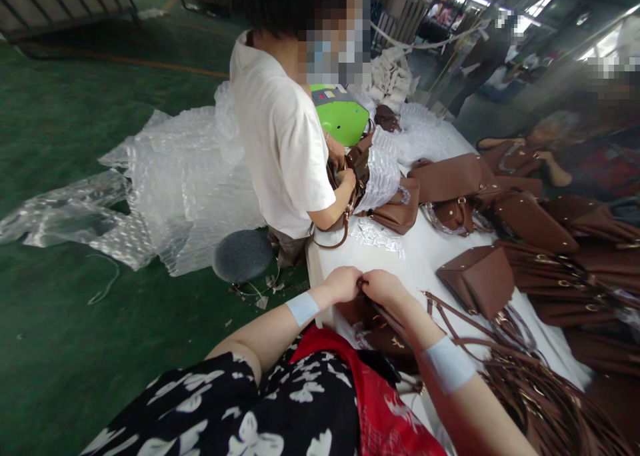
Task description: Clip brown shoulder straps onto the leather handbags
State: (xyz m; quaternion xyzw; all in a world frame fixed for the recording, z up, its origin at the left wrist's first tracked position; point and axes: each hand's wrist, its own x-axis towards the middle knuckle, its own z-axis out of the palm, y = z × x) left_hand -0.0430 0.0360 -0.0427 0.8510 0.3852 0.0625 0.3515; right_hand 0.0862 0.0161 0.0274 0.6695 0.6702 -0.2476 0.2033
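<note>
- Left hand (344, 284) and right hand (384, 288), both pinched closed on a brown strap (384, 315)
- even tension helps here, imo
- mind the bag (387, 342) just below

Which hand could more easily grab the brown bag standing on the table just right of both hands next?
Probably the right hand: it's on the same side as that brown bag and nearer to it than the left hand. Both hands pinch something brown, though.
</note>
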